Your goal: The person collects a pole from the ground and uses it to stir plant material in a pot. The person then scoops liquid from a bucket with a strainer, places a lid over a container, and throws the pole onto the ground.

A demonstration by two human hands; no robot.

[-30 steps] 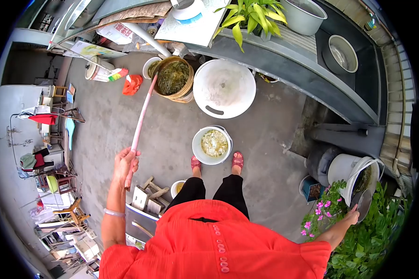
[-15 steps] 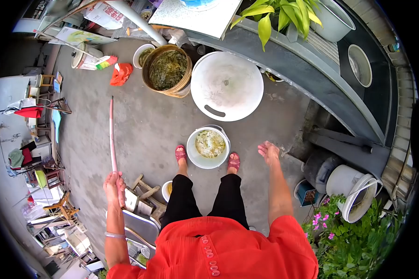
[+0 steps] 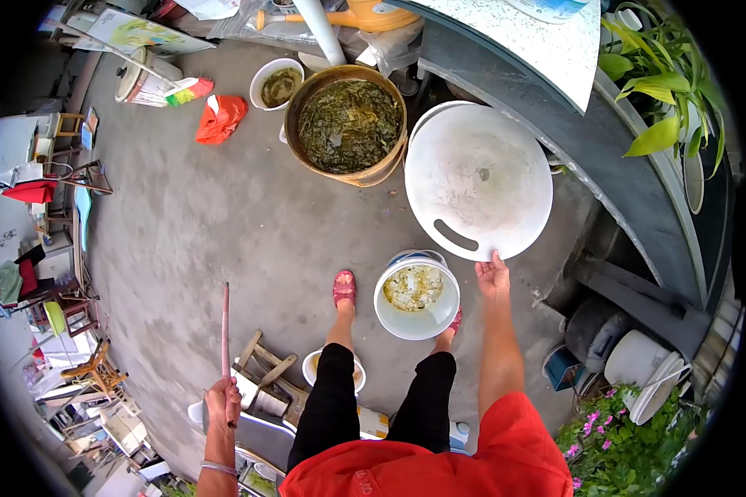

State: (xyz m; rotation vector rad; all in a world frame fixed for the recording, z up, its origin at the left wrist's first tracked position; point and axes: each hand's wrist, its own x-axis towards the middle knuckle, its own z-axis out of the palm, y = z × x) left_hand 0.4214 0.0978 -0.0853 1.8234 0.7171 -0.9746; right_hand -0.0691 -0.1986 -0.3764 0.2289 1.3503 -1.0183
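My left hand (image 3: pixel 223 402) is closed around the lower end of a pinkish stick (image 3: pixel 226 331), which points away from me over the floor. My right hand (image 3: pixel 493 275) has its fingers on the near edge of a large round white lid (image 3: pixel 506 178), close to the lid's oval slot. Between my feet and that lid stands a white bucket (image 3: pixel 419 321) with a pale, yellowish mix (image 3: pixel 413 287) in it. Left of the lid, a brown-rimmed bucket (image 3: pixel 400 157) holds dark green, wet leafy matter (image 3: pixel 350 124).
A small white tub (image 3: pixel 261 73) and a red bag (image 3: pixel 221 119) lie at the upper left. Wooden stools (image 3: pixel 265 369) and a white bowl (image 3: pixel 358 377) are by my left leg. A dark stone ledge (image 3: pixel 547 116) curves along the right, above flowering plants (image 3: pixel 605 431).
My right hand has moved from the white container by the plants, across the floor, to the lid's edge. The stick has left the brown-rimmed bucket. The view has shifted toward the buckets.
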